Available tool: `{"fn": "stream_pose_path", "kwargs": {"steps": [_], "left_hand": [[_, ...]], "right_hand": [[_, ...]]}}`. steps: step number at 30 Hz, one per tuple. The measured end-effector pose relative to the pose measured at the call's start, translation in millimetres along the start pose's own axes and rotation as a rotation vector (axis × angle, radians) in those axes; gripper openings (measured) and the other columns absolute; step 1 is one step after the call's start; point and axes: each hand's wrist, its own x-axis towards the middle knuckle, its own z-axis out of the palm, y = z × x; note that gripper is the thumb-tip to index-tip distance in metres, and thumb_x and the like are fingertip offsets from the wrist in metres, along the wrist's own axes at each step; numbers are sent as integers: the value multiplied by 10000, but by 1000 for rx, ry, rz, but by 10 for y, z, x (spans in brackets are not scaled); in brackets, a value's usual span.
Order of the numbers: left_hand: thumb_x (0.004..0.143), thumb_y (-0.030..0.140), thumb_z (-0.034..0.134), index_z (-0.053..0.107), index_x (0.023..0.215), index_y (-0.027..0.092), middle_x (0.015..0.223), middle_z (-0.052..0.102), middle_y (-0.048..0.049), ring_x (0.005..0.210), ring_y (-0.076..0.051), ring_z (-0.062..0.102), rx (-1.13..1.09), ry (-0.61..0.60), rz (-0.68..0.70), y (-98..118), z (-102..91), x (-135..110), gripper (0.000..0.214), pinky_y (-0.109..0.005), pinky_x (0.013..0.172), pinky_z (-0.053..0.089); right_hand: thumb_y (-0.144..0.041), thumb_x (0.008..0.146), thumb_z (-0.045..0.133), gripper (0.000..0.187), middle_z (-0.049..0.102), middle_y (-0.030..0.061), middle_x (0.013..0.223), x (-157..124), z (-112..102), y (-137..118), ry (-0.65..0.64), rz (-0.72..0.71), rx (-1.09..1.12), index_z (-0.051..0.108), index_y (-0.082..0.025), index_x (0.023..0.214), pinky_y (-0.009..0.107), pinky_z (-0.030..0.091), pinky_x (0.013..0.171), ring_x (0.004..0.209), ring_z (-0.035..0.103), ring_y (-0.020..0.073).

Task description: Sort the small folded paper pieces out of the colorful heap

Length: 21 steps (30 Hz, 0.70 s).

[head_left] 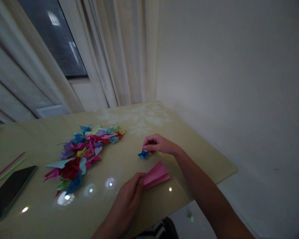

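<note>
In the head view my left hand is closed on a pink folded paper, its thumb and fingers pinching the left end. The sheet shows creases and widens to the right. Beyond it, my right hand is closed in a pinch, its fingertips at the top of a small blue folded paper low over the tabletop. A bit of red paper shows just under the right hand, mostly hidden by it. To the left lies a heap of colourful folded paper figures, several of them bird-like.
A black phone lies at the table's left, beside a pink stick and a pale green one. The glossy table meets a wall on the right. Curtains hang behind. A small green scrap is on the floor.
</note>
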Motion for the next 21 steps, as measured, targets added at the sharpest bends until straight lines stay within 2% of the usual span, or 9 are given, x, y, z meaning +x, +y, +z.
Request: {"fn": "stream_pose_path", "kwargs": {"steps": [3,7,11,13,16,18,20,21], "left_hand": [[1074,453,317,675,1135,257,1056,756,-85,974,-253,699,84,-33,-26,39,-2,11,412,-371,860,520],[1062,372,341,681,1176,226,1009,740,-104,986,-279,685,318,30,-43,21,34,6,387,-425,893,503],[1034,394,447,701,1157,223,1043,709,-113,1001,-296,668,524,107,76,-38,69,-23,331,-458,901,512],[1026,420,480,710,1136,228,1078,691,-108,1001,-288,666,598,158,128,-92,-8,-7,319,-451,898,526],[1041,443,466,714,1133,228,1079,688,-101,1001,-279,671,725,284,105,-248,-359,75,341,-438,910,539],[1047,420,452,722,1093,209,1061,699,-111,1029,-296,669,865,380,52,-400,-721,141,346,-446,936,535],[1031,387,471,712,1131,162,1170,692,-160,1114,-343,648,1027,466,-30,-567,-1096,191,344,-478,991,517],[1016,369,488,702,1158,145,1228,680,-181,1128,-365,644,1097,472,-84,-645,-1260,206,341,-492,982,519]], "right_hand": [[-567,838,822,433,647,-20,704,11,8,10,2,-8,-27,724,-148,882,202,446,562,598,555,94],[-591,834,815,451,645,-20,698,23,8,24,-1,-11,-61,718,-152,873,212,432,561,586,540,95],[-595,835,811,448,647,-18,705,25,8,30,1,-10,-60,719,-158,880,219,426,559,582,535,97],[-592,832,814,445,635,-23,688,23,13,32,10,-7,-52,718,-160,877,219,419,551,573,525,97],[-594,825,819,449,625,-26,677,22,30,25,26,2,-37,714,-160,872,219,417,543,567,520,97],[-593,824,820,449,624,-25,677,25,47,11,24,4,-36,714,-159,870,215,408,537,568,519,96],[-590,829,817,446,625,-23,678,32,66,-2,18,-3,-41,715,-157,862,213,397,537,573,518,95],[-588,831,816,444,631,-20,683,36,76,-6,18,-9,-43,717,-156,860,215,398,543,580,524,97]]}}
